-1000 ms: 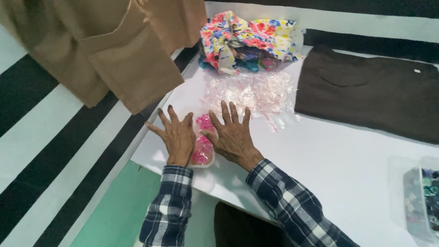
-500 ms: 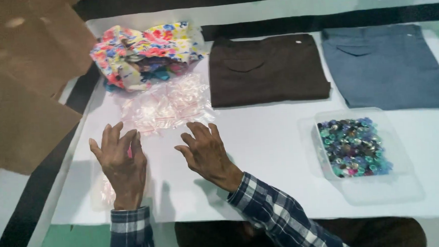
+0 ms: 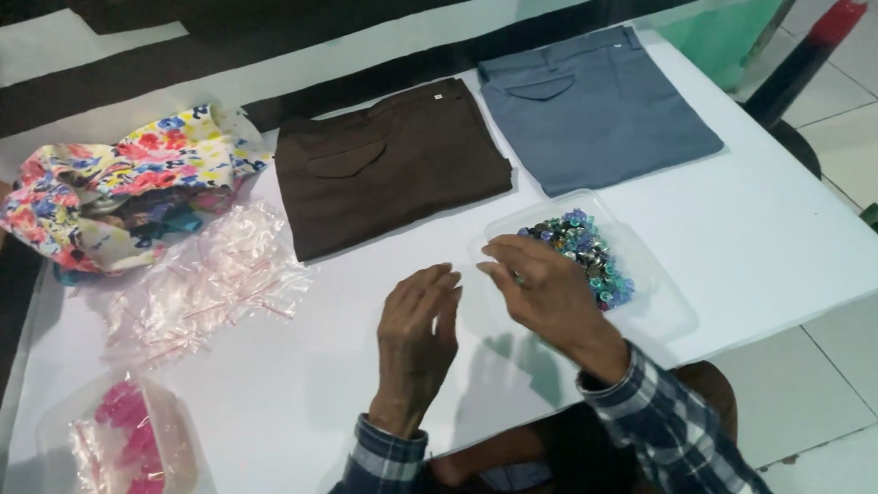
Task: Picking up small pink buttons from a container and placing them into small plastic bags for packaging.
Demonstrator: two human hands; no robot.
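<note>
Reaching for: clear tray (image 3: 663, 310) of small blue-green beads (image 3: 585, 254), sitting near the table (image 3: 779, 239) front edge.
Right hand (image 3: 546, 291): hovering over the tray's near rim, fingers loosely curled, pinching nothing visible.
Left hand (image 3: 415, 328): raised beside it, fingers spread, empty.
Handling: beads probably light, hard, slippery, prone to rolling; pinching singly, or lifting the flimsy tray by both rims.
Lying beyond: brown trousers (image 3: 390, 164), grey trousers (image 3: 592, 104).

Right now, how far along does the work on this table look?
Done: brown and grey-blue trousers lie folded. In hand: the right hand reaches into the clear tray of blue-green beads; the left hand hovers empty. Left: empty clear bags, floral cloth, pink-bead tray.
</note>
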